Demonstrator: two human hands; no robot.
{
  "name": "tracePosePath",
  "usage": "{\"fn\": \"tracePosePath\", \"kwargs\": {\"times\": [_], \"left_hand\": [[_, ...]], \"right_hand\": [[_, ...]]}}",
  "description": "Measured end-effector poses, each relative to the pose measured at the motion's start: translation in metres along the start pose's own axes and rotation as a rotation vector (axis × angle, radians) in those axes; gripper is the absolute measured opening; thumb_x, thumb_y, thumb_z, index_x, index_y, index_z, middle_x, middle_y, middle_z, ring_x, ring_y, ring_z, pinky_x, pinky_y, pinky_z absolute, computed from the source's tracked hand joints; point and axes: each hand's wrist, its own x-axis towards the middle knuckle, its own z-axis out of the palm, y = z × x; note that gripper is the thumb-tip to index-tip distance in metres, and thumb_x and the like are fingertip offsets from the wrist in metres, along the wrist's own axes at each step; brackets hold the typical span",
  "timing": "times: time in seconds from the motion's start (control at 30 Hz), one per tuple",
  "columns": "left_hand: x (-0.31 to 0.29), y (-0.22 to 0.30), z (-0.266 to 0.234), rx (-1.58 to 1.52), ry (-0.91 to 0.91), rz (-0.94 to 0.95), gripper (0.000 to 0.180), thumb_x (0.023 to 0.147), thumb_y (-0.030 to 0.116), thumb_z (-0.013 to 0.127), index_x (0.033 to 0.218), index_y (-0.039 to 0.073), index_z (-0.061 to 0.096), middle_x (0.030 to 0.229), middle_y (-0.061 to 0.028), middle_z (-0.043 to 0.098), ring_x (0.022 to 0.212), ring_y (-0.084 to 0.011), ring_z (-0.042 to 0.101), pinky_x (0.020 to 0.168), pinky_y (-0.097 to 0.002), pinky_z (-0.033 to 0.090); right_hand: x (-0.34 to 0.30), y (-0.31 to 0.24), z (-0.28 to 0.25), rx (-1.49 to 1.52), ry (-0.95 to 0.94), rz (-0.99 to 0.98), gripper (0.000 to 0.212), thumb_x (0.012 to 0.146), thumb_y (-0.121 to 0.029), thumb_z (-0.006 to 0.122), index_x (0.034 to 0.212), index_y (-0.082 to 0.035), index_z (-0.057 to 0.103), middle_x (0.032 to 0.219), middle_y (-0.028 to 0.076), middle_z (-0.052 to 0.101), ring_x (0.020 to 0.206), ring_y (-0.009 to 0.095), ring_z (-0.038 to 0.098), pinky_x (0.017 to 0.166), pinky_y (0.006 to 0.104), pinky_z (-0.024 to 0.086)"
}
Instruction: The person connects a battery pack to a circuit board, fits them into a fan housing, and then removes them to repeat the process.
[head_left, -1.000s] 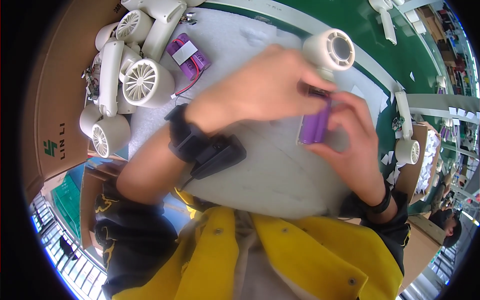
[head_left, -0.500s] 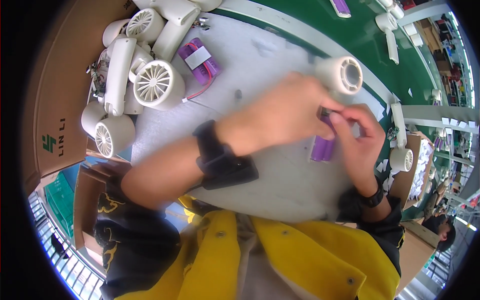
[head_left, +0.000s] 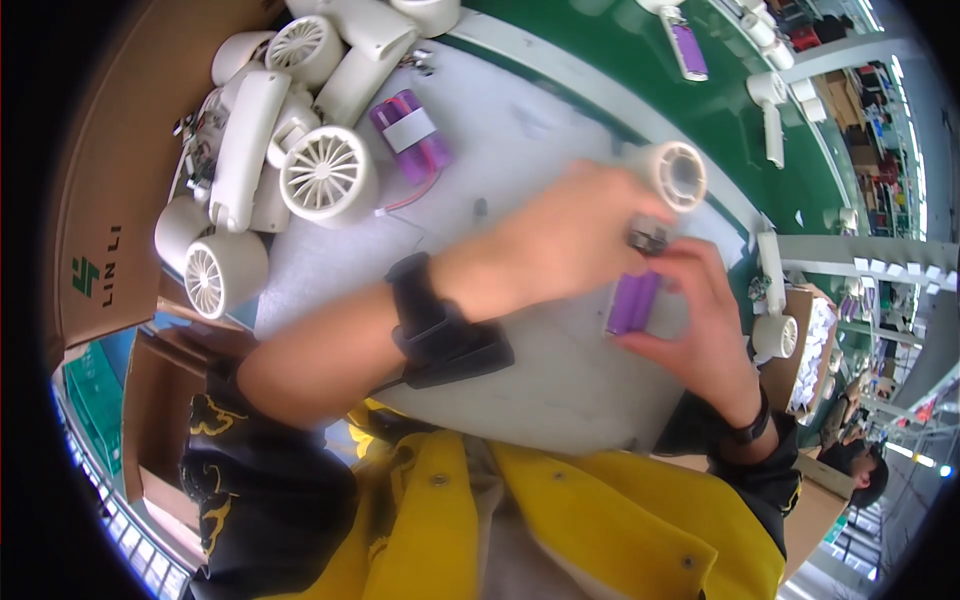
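1. Grey counter [head_left: 540,150] fills the middle of the view, with a green conveyor belt [head_left: 740,110] running along its far edge.
2. Left hand [head_left: 560,250] is closed around a white fan housing [head_left: 672,175], whose round open end faces up and away from the person.
3. Right hand [head_left: 705,320] grips a purple battery pack [head_left: 634,302] between thumb and fingers, just below the housing and close to the left hand's fingertips.
4. A small dark part sits between the 2 hands, where the housing meets the pack; too blurred to tell what it is.
5. A black wrist strap [head_left: 435,320] wraps the left forearm.
6. At the far left of the counter lies a pile of white handheld fans [head_left: 290,170], grilles showing, beside a cardboard box [head_left: 110,200].
7. Another purple battery pack with wires [head_left: 408,132] lies next to that pile, well apart from the hands.
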Motion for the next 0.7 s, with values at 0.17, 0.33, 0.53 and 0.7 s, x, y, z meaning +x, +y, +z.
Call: {"fn": "tracePosePath", "kwargs": {"times": [0.17, 0.33, 0.53, 0.7], "left_hand": [[0.003, 0.000, -0.018, 0.069, 0.179, -0.147, 0.039, 0.079, 0.010, 0.075, 0.117, 0.008, 0.069, 0.089, -0.0188, 0.070, 0.076, -0.0265, 0.069, 0.071, -0.0368, 0.055], [0.008, -0.016, -0.015, 0.119, 0.189, -0.080, 0.037, 0.080, 0.012, 0.073, 0.117, 0.008, 0.068, 0.089, -0.0188, 0.070, 0.076, -0.0287, 0.069, 0.072, -0.0366, 0.055], [0.006, -0.029, -0.004, 0.215, 0.143, 0.070, 0.031, 0.081, 0.011, 0.071, 0.111, 0.005, 0.069, 0.095, -0.0187, 0.069, 0.082, -0.0343, 0.067, 0.076, -0.0398, 0.055], [0.009, -0.024, 0.005, 0.223, 0.136, 0.086, 0.029, 0.081, 0.011, 0.071, 0.109, 0.003, 0.068, 0.100, -0.0183, 0.068, 0.090, -0.0374, 0.066, 0.081, -0.0431, 0.053]], "right_hand": [[0.067, 0.058, -0.005, -0.073, 0.159, -0.006, 0.048, 0.073, -0.010, 0.081, 0.116, -0.004, 0.061, 0.116, 0.018, 0.059, 0.105, 0.036, 0.060, 0.089, 0.0405, 0.051], [0.118, 0.224, -0.047, -0.705, 0.513, 0.205, 0.063, 0.083, -0.027, 0.074, 0.133, 0.000, 0.046, 0.117, 0.025, 0.061, 0.103, 0.045, 0.061, 0.089, 0.0476, 0.050], [0.113, 0.320, -0.055, -0.477, 0.282, 0.698, 0.080, 0.082, -0.030, 0.071, 0.144, -0.001, 0.030, 0.121, 0.033, 0.060, 0.112, 0.048, 0.058, 0.099, 0.0517, 0.046], [0.093, 0.244, -0.065, -0.161, 0.369, 0.676, 0.070, 0.086, -0.019, 0.058, 0.147, -0.005, 0.028, 0.102, 0.023, 0.068, 0.084, 0.034, 0.071, 0.063, 0.0405, 0.060]]}}
